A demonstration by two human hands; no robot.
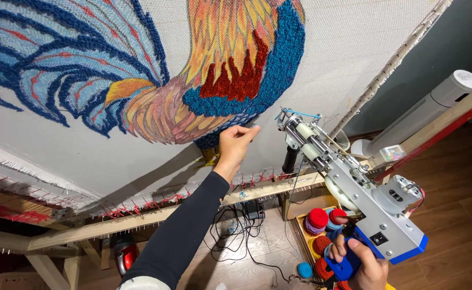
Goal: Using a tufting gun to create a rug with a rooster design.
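A white tufting cloth (354,48) stretched on a wooden frame (139,221) carries a rooster design, partly tufted in blue (284,64) and red (236,80) yarn. My left hand (235,144), in a black sleeve, pinches the cloth at the lower edge of the blue tufted patch. My right hand (362,266) grips the blue handle of a grey tufting gun (354,188). The gun's tip (289,119) points up toward the cloth, a short way right of my left hand and apart from the cloth.
A wooden box of yarn cones (319,220) in red, purple and blue stands on the wood floor below the gun. Black cables (236,231) lie tangled under the frame. A white tower fan (440,102) stands at right. A red appliance (124,253) sits low left.
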